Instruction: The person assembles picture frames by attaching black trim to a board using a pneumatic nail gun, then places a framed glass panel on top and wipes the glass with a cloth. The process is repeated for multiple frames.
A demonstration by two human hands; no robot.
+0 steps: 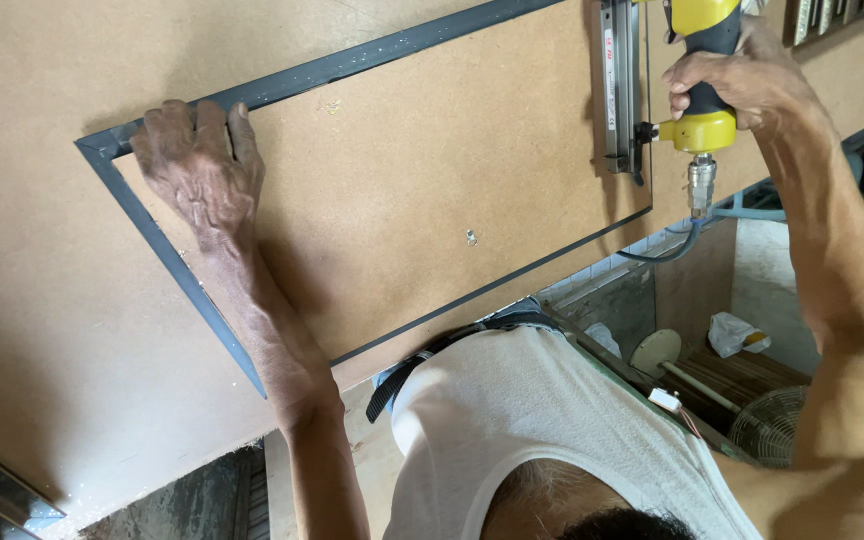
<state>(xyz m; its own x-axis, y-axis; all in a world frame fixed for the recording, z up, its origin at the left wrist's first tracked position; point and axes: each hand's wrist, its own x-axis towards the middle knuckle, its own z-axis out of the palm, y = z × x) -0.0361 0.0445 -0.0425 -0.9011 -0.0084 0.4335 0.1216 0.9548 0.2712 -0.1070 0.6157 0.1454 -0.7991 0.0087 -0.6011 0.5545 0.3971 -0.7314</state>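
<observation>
Nearest, the left hand [197,170] lies spread flat, pinning the thin, dark grey frame [152,235] with its stiff, light brown fibreboard backing [422,170] to the surface [42,330]; beyond, the right hand [737,80] wraps shut around the probably heavy yellow pneumatic nail gun [697,70] at the frame's far edge.

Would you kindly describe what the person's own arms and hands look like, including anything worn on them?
Both arms are bare from the shoulder down: the left hand and right hand wear no gloves, rings, watch or bands. The only garment showing is a white sleeveless top. The forearms look lean, and the backs of the hands veined and wrinkled.
</observation>
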